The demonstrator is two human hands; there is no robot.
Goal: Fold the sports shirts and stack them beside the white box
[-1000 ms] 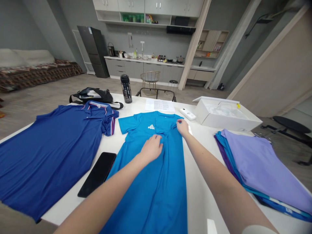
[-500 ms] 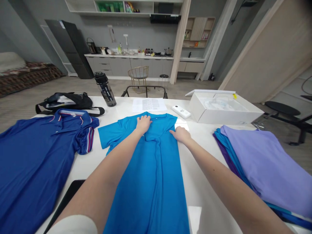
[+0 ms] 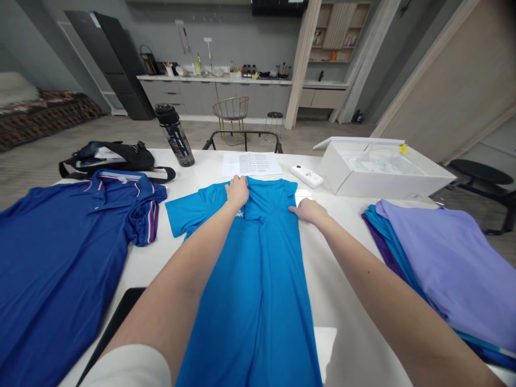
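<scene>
A bright blue T-shirt (image 3: 242, 279) lies lengthwise on the white table, its right side folded inward and its left sleeve spread out. Small white lettering shows on the chest. At the neckline, my left hand (image 3: 237, 191) has its fingers closed on the fabric. My right hand (image 3: 309, 210) pinches the folded right edge below the shoulder. To the left, a dark blue polo shirt (image 3: 76, 252) with striped trim is spread flat. A stack of folded shirts, topped by a lavender one (image 3: 447, 269), sits on the right.
Behind the T-shirt are printed sheets (image 3: 252, 164) and a white handheld device (image 3: 307, 176). An open white box (image 3: 387, 177) stands at the back right. A dark bottle (image 3: 175, 137) and black bag (image 3: 108, 156) are at the back left. A black flat object (image 3: 116, 317) lies by my left forearm.
The left hand's fingers have drawn together at the neckline and the chest lettering shows more. The collar fabric and center crease have smoothed somewhat. The camera view has tilted slightly downward.
</scene>
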